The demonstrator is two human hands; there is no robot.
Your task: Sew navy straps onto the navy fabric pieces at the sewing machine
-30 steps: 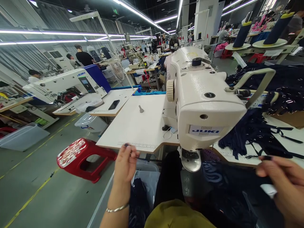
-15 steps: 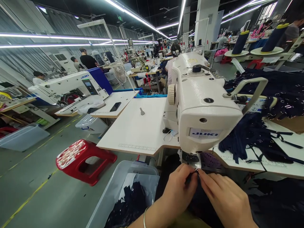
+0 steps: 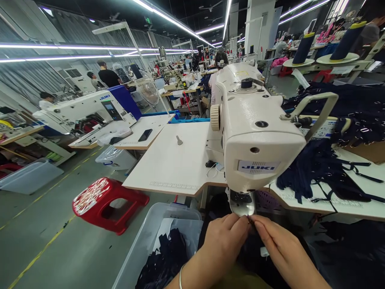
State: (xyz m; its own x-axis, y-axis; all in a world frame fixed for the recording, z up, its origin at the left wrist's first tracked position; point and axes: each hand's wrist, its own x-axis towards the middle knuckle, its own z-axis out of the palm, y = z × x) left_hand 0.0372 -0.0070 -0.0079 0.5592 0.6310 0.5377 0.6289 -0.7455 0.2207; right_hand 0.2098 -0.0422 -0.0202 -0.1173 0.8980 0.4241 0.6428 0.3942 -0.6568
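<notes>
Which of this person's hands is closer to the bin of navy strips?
The left. The left hand is just to the right of the bin; the right hand is farther right, beyond the left.

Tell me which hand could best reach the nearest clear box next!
Probably the left hand: it is closer to the clear box, while the right hand is farther across. Both are pinching something small, though.

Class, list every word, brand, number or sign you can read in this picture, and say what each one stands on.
"JUKI": front plate of the near sewing machine.
"JUKI": the white-and-blue machine at left.
Too small to read: the ruler markings on the white table, the green ceiling sign and the machine's display.
</notes>
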